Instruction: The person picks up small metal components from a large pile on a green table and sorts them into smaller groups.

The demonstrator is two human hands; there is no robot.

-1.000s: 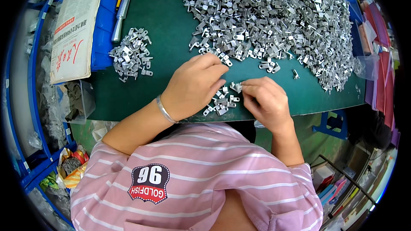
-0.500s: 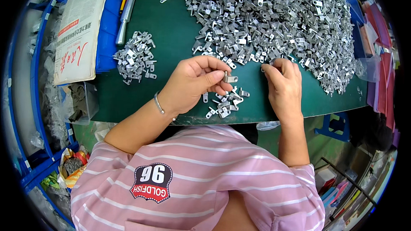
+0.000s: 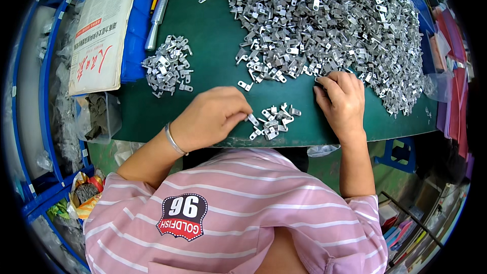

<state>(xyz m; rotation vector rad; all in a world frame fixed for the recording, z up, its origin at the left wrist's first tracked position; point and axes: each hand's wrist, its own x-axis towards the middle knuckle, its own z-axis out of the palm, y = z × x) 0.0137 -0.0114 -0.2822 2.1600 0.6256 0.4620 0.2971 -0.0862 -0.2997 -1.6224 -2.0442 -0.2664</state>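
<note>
A green mat (image 3: 213, 35) covers the work surface, and most of its far right part is buried under a large heap of small silver metal brackets (image 3: 335, 15), which runs from the far edge down toward the right edge. Along the mat's left edge lies a folded newspaper (image 3: 99, 30) on top of a blue box (image 3: 134, 45), with a long silver metal bar (image 3: 158, 12) just beside it, lying lengthwise toward the far edge. Below the newspaper, off the mat's near left corner, sits a clear plastic container (image 3: 99, 116) holding dark bits. A middle-sized pile of brackets (image 3: 167, 66) lies near the left edge, well apart from the big heap. The left hand (image 3: 210, 119), with a silver bangle (image 3: 174, 140) at its wrist, rests close to the near edge with its fingers curled together, pinching one bracket (image 3: 252, 119) at their tips. The right hand (image 3: 342, 104) lies palm down farther right, fingers bent and close together, the tips touching the near fringe of the large heap; whether it holds anything cannot be told. Between the two hands, at the near edge, sits a small cluster of brackets (image 3: 274, 122), and a single loose bracket (image 3: 245, 86) lies just beyond the left hand.
</note>
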